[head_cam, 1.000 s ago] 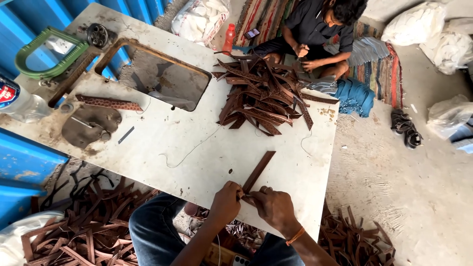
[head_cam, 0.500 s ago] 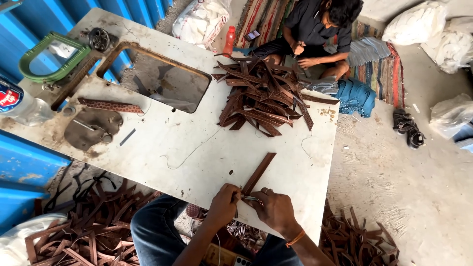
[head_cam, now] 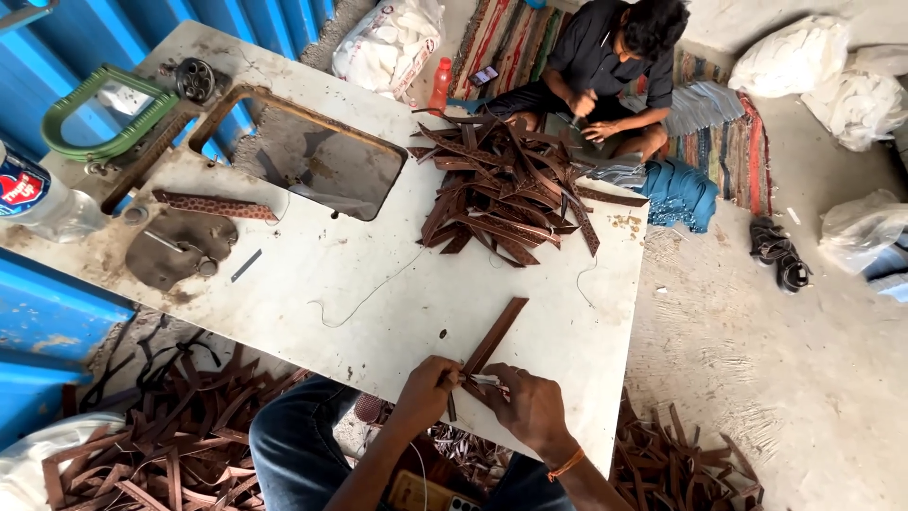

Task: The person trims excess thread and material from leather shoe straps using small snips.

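A brown leather strap (head_cam: pixel 494 335) lies on the white table (head_cam: pixel 378 293), slanting up and to the right from its near edge. My left hand (head_cam: pixel 425 394) pinches the strap's near end. My right hand (head_cam: pixel 528 405) is closed on the same end from the other side, with a small pale tool between the fingers. A heap of similar brown straps (head_cam: pixel 501 189) sits at the far side of the table, well away from both hands.
The table has a rectangular cut-out (head_cam: pixel 312 156), a patterned strap (head_cam: pixel 216 204) and a green frame (head_cam: pixel 109 118) at left. A clear bottle (head_cam: pixel 43 199) stands at the left edge. Strap scraps (head_cam: pixel 161 445) cover the floor. Another person (head_cam: pixel 605 76) sits working on a mat beyond.
Both hands stay at the strap's near end with only small finger shifts. The view has tilted slightly. The strap has not moved.
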